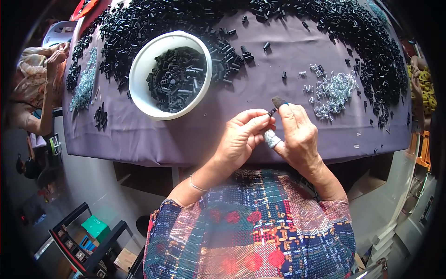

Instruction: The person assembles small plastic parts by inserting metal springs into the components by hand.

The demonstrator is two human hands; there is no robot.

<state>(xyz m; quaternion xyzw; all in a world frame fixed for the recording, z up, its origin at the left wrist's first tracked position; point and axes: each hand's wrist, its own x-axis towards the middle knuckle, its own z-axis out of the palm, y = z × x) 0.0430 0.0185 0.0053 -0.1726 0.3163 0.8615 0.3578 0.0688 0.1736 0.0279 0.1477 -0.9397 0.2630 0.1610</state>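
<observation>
Above the table's front edge my left hand point(244, 137) pinches a small black plastic part point(272, 112) between thumb and fingertips. My right hand point(299, 132) is bent in close against it, fingers curled. A dark cover caps its index finger, which meets the part's upper end, and a pale wrap is around its thumb, beside my left fingertips. Whether a smaller piece sits between my fingertips is hidden. Right of my hands lies a pile of small shiny metal springs point(335, 95). Left of them stands a white bucket point(134, 88) with many black plastic parts inside.
Loose black parts point(134, 28) cover the far side of the purple tablecloth point(186, 139); more point(383, 83) run down its right side. Another spring pile point(84, 86) lies at left. Another person's hands point(56, 56) rest near the left edge; a second person's arm point(418, 83) shows at right.
</observation>
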